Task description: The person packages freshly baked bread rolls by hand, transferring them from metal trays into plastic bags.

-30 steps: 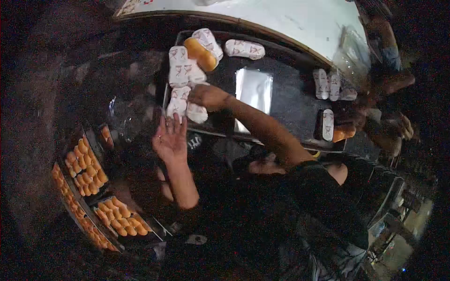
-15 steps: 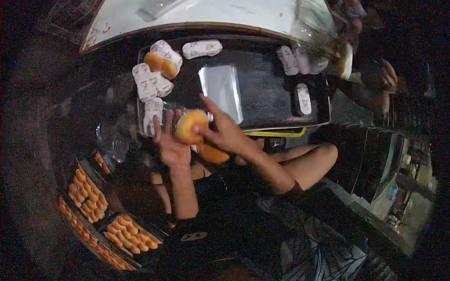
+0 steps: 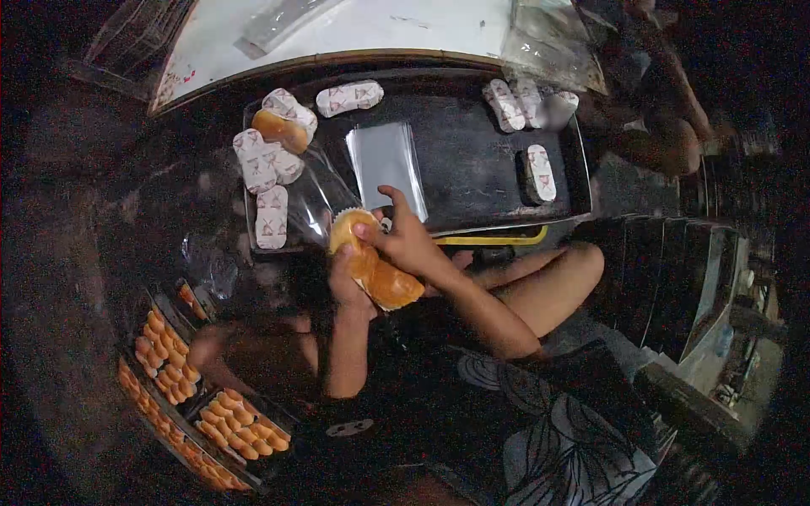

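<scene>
Over the front edge of a black tray (image 3: 472, 160) I hold a golden two-lobed bun (image 3: 384, 274) that sits in a white fluted paper liner. My left hand (image 3: 348, 282) is closed round its left side, thumb on the crust. My right hand (image 3: 398, 238) grips its upper end with the thumb on top, while the index finger points away. From that end a clear plastic bag (image 3: 325, 190) stretches up and left. Just beyond my hands, a stack of clear plastic bags (image 3: 384, 164) lies on the tray.
Several buns in printed paper liners (image 3: 272, 215) lie along the tray's left side, some liner-side up, and others (image 3: 540, 173) at its right. Racks of buns (image 3: 240, 426) stand at lower left. A white table (image 3: 396, 29) is behind; another person's arm (image 3: 675, 76) shows at upper right.
My left hand, spread out before, has closed round the bun. The bun has tilted and now shows its full length, with the clear bag stretched out from its upper end.
</scene>
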